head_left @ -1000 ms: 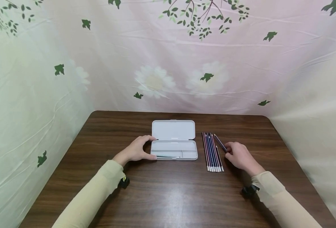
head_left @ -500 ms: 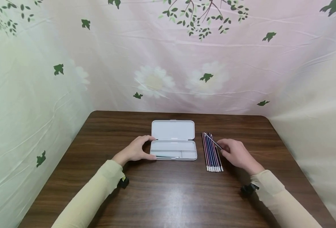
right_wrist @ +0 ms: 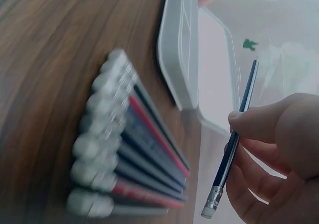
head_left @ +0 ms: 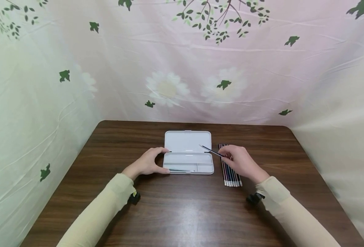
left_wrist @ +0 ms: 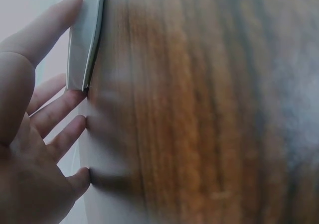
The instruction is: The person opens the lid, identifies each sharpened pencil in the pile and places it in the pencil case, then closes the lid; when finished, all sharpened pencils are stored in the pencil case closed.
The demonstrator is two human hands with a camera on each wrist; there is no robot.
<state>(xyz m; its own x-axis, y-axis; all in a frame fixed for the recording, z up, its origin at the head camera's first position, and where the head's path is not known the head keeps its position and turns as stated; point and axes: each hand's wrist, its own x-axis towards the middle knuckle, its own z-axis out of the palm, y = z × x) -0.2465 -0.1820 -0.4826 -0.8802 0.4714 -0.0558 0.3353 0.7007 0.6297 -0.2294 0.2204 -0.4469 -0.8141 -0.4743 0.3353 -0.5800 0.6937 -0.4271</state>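
Observation:
A white pencil case (head_left: pixel 188 157) lies opened on the table, its lid (head_left: pixel 185 141) folded back. My left hand (head_left: pixel 148 162) spans its left end, thumb at the near corner and index finger by the hinge. In the left wrist view the thumb (left_wrist: pixel 50 27) lies along the case's side and the other fingers spread at its end. My right hand (head_left: pixel 240 160) pinches a dark blue pencil (right_wrist: pixel 239 119) between thumb and fingers, eraser end down in the right wrist view. Its tip points left, overlapping the lid's right edge in the head view. Below that hand lies a row of pencils (head_left: pixel 231 178).
A thin greenish stick (head_left: pixel 182 170) lies in the case's front compartment. The pencils in the row have white erasers toward the near side. Dark wood tabletop (head_left: pixel 169 212) surrounds everything, and a patterned cloth (head_left: pixel 185 68) hangs behind it.
My right hand has lifted the pencil from the row's right side and carried it left over the other pencils toward the case. The left hand has stayed at the case.

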